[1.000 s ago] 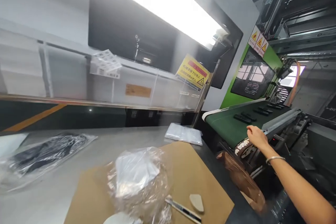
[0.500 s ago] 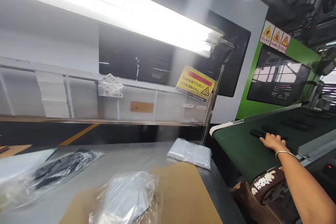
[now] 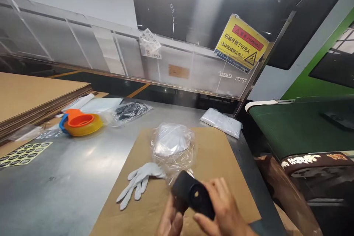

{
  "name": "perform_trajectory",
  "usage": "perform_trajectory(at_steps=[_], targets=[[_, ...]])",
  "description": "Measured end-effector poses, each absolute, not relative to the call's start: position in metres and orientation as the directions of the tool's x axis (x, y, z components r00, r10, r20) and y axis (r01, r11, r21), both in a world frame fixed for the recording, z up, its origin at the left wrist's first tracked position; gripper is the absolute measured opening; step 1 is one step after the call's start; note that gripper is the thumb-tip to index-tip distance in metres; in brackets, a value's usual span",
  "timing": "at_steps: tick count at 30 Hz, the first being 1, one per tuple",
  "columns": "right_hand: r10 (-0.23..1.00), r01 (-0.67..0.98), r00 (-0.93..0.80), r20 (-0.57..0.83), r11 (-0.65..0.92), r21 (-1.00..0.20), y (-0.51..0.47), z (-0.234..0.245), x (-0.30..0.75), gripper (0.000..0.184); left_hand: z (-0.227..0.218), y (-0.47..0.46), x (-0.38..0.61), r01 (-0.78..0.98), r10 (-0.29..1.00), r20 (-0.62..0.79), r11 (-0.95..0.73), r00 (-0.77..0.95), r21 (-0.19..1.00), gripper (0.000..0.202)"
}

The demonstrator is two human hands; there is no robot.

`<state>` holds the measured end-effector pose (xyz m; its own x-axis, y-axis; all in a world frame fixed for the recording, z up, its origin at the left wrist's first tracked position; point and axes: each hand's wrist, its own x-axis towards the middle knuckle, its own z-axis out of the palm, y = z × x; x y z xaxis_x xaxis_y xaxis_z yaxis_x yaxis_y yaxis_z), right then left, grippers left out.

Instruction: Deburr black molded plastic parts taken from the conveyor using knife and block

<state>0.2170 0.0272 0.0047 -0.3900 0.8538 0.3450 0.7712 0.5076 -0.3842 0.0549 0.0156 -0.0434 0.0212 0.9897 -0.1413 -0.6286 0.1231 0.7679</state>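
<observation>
Both hands are low in front of me, above a brown cardboard sheet. Between them is a black moulded part, blocky at one end and rounded with a small hole at the other. My right hand grips the rounded end, thumb below and fingers over the side. My left hand is closed around the lower left of the part, its fingers partly hidden. Just beyond lies a clear plastic bag with white contents. A white glove rests on the cardboard to the left.
A green conveyor belt on the right carries another black part. Tape rolls, a sticker sheet and stacked cardboard are left. A white packet lies near the metal table's right edge.
My right hand has come from the conveyor to the cardboard, now with a black part in it. My left hand has come into view on that part. The view has swung left and down.
</observation>
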Motion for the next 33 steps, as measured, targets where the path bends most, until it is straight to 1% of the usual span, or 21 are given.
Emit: perform_trajectory(at_steps=[1,2,3,4,5,6,7,9,12,15,17,18,19,21,22,23,25,27,30,31,33], targets=[[0.827,0.734,-0.436,0.355,0.555,-0.392,0.02,-0.01,0.204,0.055,-0.043,0.014,0.059,-0.651,0.971,-0.24,0.177,-0.009,0.738,0.073],[0.812,0.704,-0.473,0.341,0.582,-0.408,0.018,-0.022,0.199,0.053,-0.044,0.012,0.06,-0.655,0.949,-0.311,0.206,-0.048,0.727,0.068],[0.832,0.718,-0.457,0.313,0.553,-0.422,0.019,-0.034,0.199,0.045,-0.044,0.009,0.058,-0.638,0.933,-0.35,0.217,-0.087,0.739,0.061],[0.878,0.765,-0.395,0.272,0.478,-0.431,0.023,-0.044,0.205,0.037,-0.045,0.005,0.053,-0.599,0.931,-0.344,0.208,-0.121,0.773,0.055],[0.931,0.835,-0.272,0.245,0.355,-0.421,0.03,-0.054,0.214,0.031,-0.046,0.001,0.047,-0.543,0.944,-0.298,0.177,-0.142,0.821,0.05],[0.956,0.874,-0.181,0.229,0.264,-0.409,0.038,-0.064,0.224,0.031,-0.048,-0.004,0.04,-0.471,0.962,-0.23,0.136,-0.148,0.872,0.044],[0.968,0.893,-0.131,0.215,0.21,-0.398,0.046,-0.074,0.236,0.031,-0.049,-0.008,0.033,-0.39,0.977,-0.156,0.09,-0.142,0.916,0.039],[0.98,0.909,-0.095,0.177,0.158,-0.386,0.061,-0.091,0.256,0.031,-0.052,-0.016,0.02,-0.215,0.994,-0.004,-0.019,-0.105,0.976,0.029],[0.986,0.906,-0.1,0.133,0.145,-0.397,0.069,-0.102,0.272,0.03,-0.054,-0.022,0.006,0.007,0.983,0.186,-0.186,0.009,0.983,0.026],[0.983,0.878,-0.135,0.12,0.175,-0.445,0.053,-0.083,0.265,0.034,-0.05,-0.025,-0.001,0.132,0.958,0.27,-0.28,0.093,0.951,0.034],[0.963,0.822,-0.222,0.151,0.268,-0.503,0.032,-0.055,0.244,0.035,-0.045,-0.026,0.0,0.202,0.952,0.279,-0.3,0.125,0.932,0.034],[0.919,0.733,-0.318,0.232,0.393,-0.555,0.021,-0.039,0.23,0.037,-0.043,-0.026,0.0,0.233,0.951,0.271,-0.3,0.148,0.925,0.031],[0.843,0.618,-0.437,0.312,0.534,-0.577,0.01,-0.024,0.215,0.041,-0.042,-0.026,0.001,0.258,0.95,0.261,-0.299,0.172,0.919,0.025],[0.626,0.376,-0.634,0.454,0.762,-0.527,-0.007,-0.001,0.187,0.05,-0.041,-0.028,0.003,0.283,0.941,0.267,-0.32,0.21,0.904,0.012],[0.57,0.33,-0.663,0.486,0.805,-0.493,-0.012,0.006,0.176,0.05,-0.041,-0.029,0.003,0.289,0.935,0.28,-0.336,0.219,0.896,0.012],[0.544,0.313,-0.685,0.485,0.821,-0.478,-0.015,0.01,0.17,0.051,-0.041,-0.031,0.002,0.294,0.931,0.29,-0.348,0.222,0.89,0.013],[0.58,0.353,-0.694,0.427,0.79,-0.5,-0.018,0.01,0.165,0.051,-0.042,-0.034,-0.001,0.291,0.934,0.273,-0.334,0.233,0.896,0.01],[0.636,0.397,-0.686,0.353,0.734,-0.551,-0.019,0.005,0.167,0.052,-0.042,-0.037,-0.005,0.282,0.95,0.176,-0.248,0.259,0.927,0.015],[0.634,0.361,-0.678,0.372,0.728,-0.583,-0.022,0.0,0.169,0.061,-0.039,-0.04,-0.007,0.244,0.958,0.007,-0.08,0.287,0.966,0.013],[0.623,0.336,-0.681,0.385,0.733,-0.591,-0.023,0.0,0.167,0.064,-0.038,-0.04,-0.007,0.203,0.956,-0.036,-0.025,0.291,0.979,0.015],[0.641,0.304,-0.665,0.384,0.702,-0.645,-0.024,-0.001,0.163,0.063,-0.037,-0.039,-0.006,0.038,0.95,-0.096,0.089,0.297,0.995,0.017]])
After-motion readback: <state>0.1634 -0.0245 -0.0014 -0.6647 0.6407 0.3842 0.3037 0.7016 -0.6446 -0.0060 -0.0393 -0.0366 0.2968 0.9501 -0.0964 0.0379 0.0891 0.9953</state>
